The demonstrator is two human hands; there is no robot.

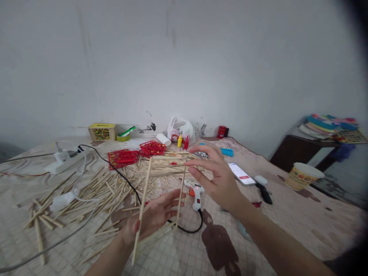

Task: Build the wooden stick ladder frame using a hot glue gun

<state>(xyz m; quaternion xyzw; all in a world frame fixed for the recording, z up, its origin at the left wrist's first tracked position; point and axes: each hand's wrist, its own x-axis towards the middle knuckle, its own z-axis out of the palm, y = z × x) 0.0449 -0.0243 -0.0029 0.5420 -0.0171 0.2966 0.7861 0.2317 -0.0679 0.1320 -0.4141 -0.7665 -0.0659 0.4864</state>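
A four-sided frame of thin wooden sticks (146, 186) is held up over the table. My left hand (155, 214) supports it from below, the thumb on the left stick and the fingers behind the right one. At the upper right corner, the thumb and index finger of my right hand (218, 178) close on the stick's end, while the other fingers are raised. Behind the frame, a white glue gun (197, 197) with a lit red light lies on the table.
Loose wooden sticks (94, 195) cover the left and middle. Red stick panels (123, 158), a yellow-topped box (102, 132), a plastic bag (181, 126) and paint bottles (186, 143) stand farther back. A power strip (66, 159) lies left; a phone (240, 173) and paper cup (302, 176) right.
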